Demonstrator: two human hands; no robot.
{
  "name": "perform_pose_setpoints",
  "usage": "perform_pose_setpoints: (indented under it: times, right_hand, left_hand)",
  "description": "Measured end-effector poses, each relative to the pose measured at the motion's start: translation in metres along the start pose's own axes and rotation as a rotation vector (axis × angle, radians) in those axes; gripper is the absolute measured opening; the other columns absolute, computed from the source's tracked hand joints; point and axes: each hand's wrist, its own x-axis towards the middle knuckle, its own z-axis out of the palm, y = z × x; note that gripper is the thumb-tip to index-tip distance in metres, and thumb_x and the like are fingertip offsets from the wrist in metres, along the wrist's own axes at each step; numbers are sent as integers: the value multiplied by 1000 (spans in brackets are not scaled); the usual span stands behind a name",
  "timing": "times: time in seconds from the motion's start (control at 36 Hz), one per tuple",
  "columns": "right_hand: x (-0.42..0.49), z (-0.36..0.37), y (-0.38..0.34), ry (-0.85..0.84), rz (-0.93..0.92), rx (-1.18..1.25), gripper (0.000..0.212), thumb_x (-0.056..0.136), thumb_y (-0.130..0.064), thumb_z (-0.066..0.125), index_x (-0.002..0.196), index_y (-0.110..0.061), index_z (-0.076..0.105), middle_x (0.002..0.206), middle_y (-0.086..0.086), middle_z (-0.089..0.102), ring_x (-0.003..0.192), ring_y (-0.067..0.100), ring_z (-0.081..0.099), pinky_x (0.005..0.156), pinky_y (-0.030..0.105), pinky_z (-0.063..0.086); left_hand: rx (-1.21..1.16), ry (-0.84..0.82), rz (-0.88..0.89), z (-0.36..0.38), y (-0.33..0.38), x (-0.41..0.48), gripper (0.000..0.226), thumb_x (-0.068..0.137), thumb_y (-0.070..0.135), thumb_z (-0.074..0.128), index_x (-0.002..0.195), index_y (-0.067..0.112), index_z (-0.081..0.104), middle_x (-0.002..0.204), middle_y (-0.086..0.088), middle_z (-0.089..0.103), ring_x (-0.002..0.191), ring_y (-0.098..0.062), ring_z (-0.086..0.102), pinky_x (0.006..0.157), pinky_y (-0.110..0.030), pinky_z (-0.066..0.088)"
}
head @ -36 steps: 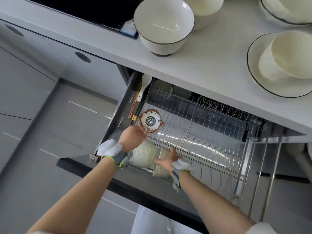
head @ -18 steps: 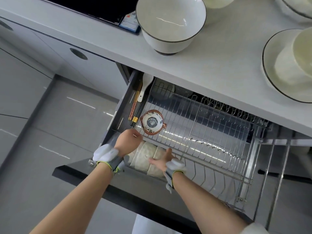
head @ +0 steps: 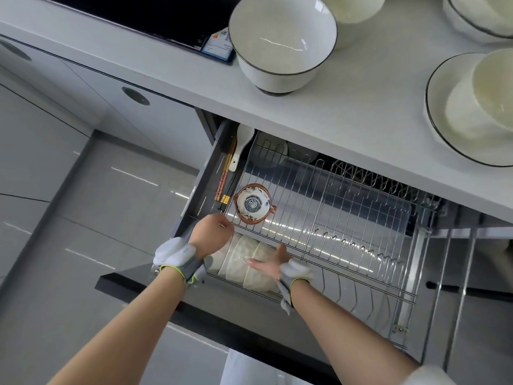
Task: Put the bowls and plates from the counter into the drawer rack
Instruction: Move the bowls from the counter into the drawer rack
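Observation:
A stack of cream bowls (head: 241,252) lies on its side in the front left corner of the wire drawer rack (head: 347,218). My left hand (head: 211,234) curls over the stack's left end. My right hand (head: 270,263) presses straight fingers against the stack's right end. On the counter (head: 347,112) stand a large white bowl with a dark rim (head: 283,43), a dark-rimmed plate (head: 441,134) with a cream bowl (head: 488,90) on it, and more bowls at the back (head: 477,15).
A small patterned bowl (head: 252,204) sits in the rack just behind my left hand. A white spoon (head: 241,145) and chopsticks (head: 223,179) lie in the drawer's left channel. Grey dishes (head: 270,152) stand at the rack's back left. The drawer's dark front edge (head: 155,287) runs under my wrists.
Both hands stay on the bowl stack. My left hand has dropped slightly toward the stack's left end, and the stack sits a little lower in the rack.

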Motion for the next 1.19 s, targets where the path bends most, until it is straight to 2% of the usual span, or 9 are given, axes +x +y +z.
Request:
perform_pose_setpoints:
  times: [0.08, 0.19, 0.25, 0.39, 0.56, 0.69, 0.83, 1.0, 1.19]
  right_hand:
    - [-9, -6, -1, 96, 5, 13, 96, 73, -63, 65, 138, -5, 25, 126, 14, 47, 114, 27, 50, 90, 34, 47]
    - [-21, -21, -6, 239, -70, 30, 48, 80, -56, 60, 89, -13, 43, 75, -4, 46, 64, 10, 44, 53, 23, 34]
    - [-36, -38, -11, 317, -133, 122, 38, 84, -51, 57, 82, -14, 49, 65, -6, 45, 56, 8, 41, 48, 23, 30]
    - [-71, -71, -34, 474, -228, 207, 29, 90, -36, 50, 76, -17, 66, 69, -2, 64, 68, 21, 58, 61, 24, 42]
    - [-122, -127, -65, 578, -441, 435, 40, 97, -33, 42, 88, 0, 62, 76, 13, 65, 72, 28, 64, 78, 49, 55]
    - [-141, -171, -99, 584, -550, 760, 27, 97, -35, 43, 99, -11, 54, 83, 5, 62, 70, 18, 64, 73, 40, 59]
    - [-137, -212, -133, 507, -567, 966, 25, 93, -38, 52, 100, -14, 52, 91, 4, 57, 69, 18, 62, 66, 32, 59]
    - [-127, -232, -156, 407, -523, 943, 38, 90, -34, 55, 122, -13, 50, 99, 10, 66, 77, 25, 66, 75, 40, 60]
    - [-122, -248, -165, 462, -535, 780, 20, 84, -11, 49, 102, -15, 56, 103, 13, 68, 90, 34, 68, 80, 50, 57]
  left_hand:
    - [4, 13, 13, -4, 5, -8, 22, 92, 17, 49, 100, 6, 66, 83, -6, 60, 74, -21, 52, 68, -26, 43]
    - [15, 6, 39, -9, 13, -15, 22, 91, 16, 49, 97, 4, 66, 82, -5, 62, 74, -21, 56, 77, -32, 53]
    - [-32, 52, 67, -18, 25, -21, 20, 90, 17, 50, 90, 5, 67, 78, -5, 63, 72, -21, 58, 80, -35, 56]
    - [-180, 201, 108, -37, 45, -26, 19, 91, 24, 52, 79, 14, 62, 71, -4, 64, 64, -19, 61, 77, -35, 56]
    - [-547, 352, 204, -74, 92, -28, 25, 97, 31, 43, 92, 12, 59, 75, -2, 64, 68, -16, 64, 65, -28, 57]
    - [-765, 357, 201, -106, 130, -10, 38, 95, 44, 42, 120, 16, 48, 100, -5, 60, 89, -17, 64, 78, -33, 58]
    - [-924, 311, 155, -130, 168, 10, 52, 92, 45, 50, 134, 15, 42, 116, -9, 52, 98, -24, 59, 66, -28, 57]
    - [-990, 183, 116, -136, 188, 19, 39, 91, 23, 55, 127, 8, 46, 111, -13, 53, 92, -30, 56, 71, -34, 57]
    - [-920, 166, 89, -143, 194, 33, 50, 85, -9, 39, 133, 4, 42, 116, -20, 52, 95, -34, 53, 70, -40, 55]
